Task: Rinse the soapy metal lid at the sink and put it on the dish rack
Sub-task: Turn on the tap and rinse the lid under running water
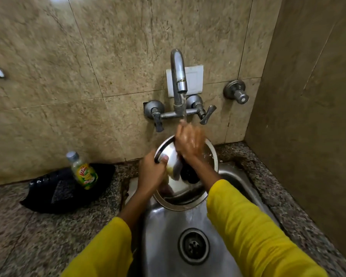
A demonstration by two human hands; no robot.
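A round metal lid (169,151) with a black knob is tilted up over the back of the steel sink (164,226). My left hand (151,172) grips its left rim, thumb on the shiny face. My right hand (190,141) lies flat on the lid's upper part, blurred. Water runs from the tap (179,76) onto my right hand and the lid. The dish rack is not in view.
A dish soap bottle (83,170) stands on a black bag (64,188) on the granite counter to the left. Tap handles (206,114) stick out from the tiled wall behind the lid. A side wall closes in on the right. The drain (194,245) lies near me.
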